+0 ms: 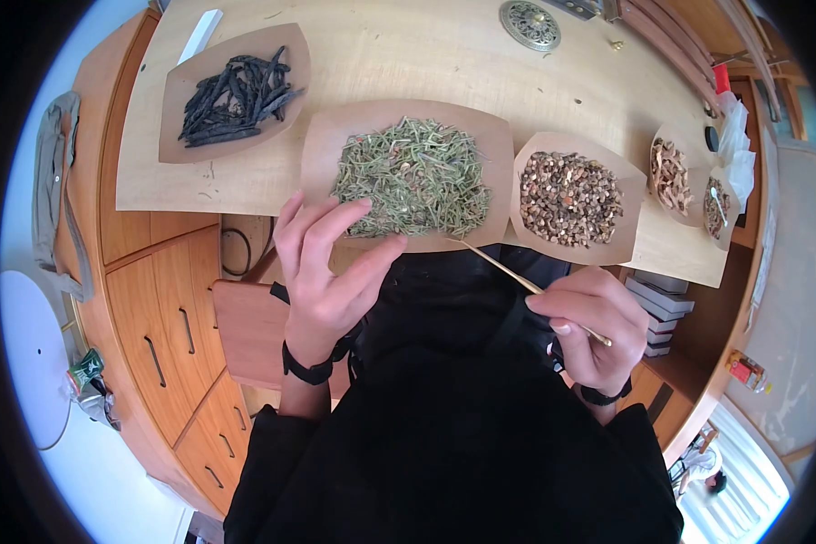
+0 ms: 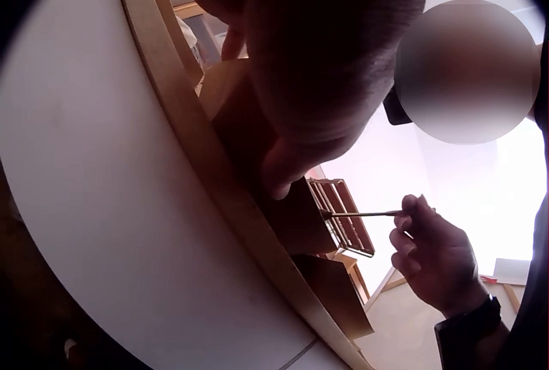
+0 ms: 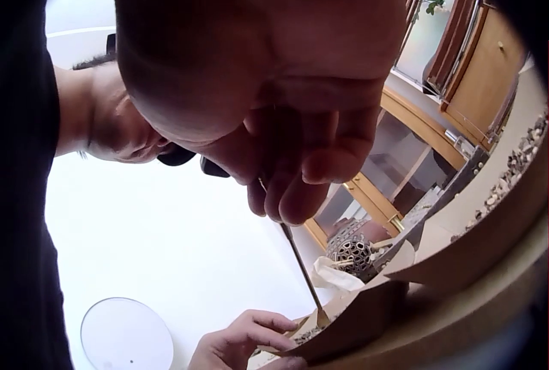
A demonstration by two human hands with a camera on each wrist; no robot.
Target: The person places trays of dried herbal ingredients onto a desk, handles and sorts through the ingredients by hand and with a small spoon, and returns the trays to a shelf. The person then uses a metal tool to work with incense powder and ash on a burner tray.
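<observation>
My right hand (image 1: 594, 326) pinches a slim brass rod with a small flared tip (image 1: 499, 267) between thumb and fingers. Its far tip is at the near rim of a brown paper tray (image 1: 322, 150) full of dried green herb cuttings (image 1: 417, 177). In the right wrist view the flared tip (image 3: 322, 317) dips toward the herb. At the tray's near left corner is my left hand (image 1: 322, 263), its fingers spread and slightly bent. The index fingertip lies over the herb and the thumb tip is at the near rim. From the left wrist view the thumb (image 2: 279, 177) overlaps the tray's outer wall.
Left of the herb tray, another paper tray holds dark dried pods (image 1: 240, 95). To the right are brown granules (image 1: 571, 195) in a tray, then dried shavings (image 1: 669, 177) and a smaller tray (image 1: 718, 204). A pierced metal disc (image 1: 530, 25) lies farther back. The wooden table's (image 1: 381, 63) edge faces me.
</observation>
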